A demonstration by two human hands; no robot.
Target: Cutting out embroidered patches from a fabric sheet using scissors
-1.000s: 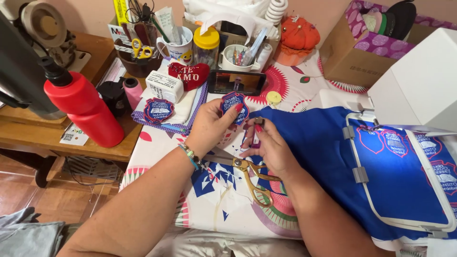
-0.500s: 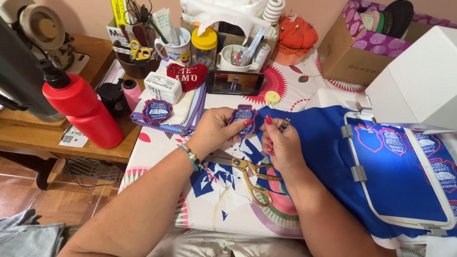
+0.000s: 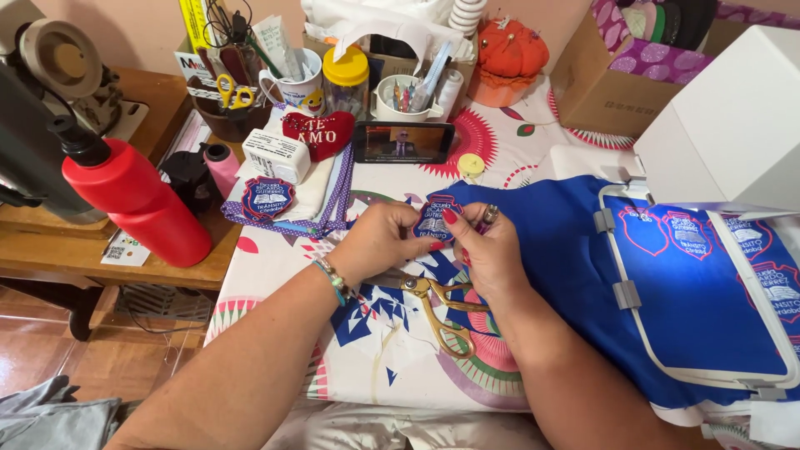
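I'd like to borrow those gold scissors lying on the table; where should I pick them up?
Take the gold scissors by the finger loops, which lie toward the near table edge, coming from below the right hand. The blades point up-left under the left hand, so that end is covered and sharp.

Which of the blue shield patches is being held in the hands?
The loose patch at the table's middle, pinched by both hands; another lies on the folded cloth.
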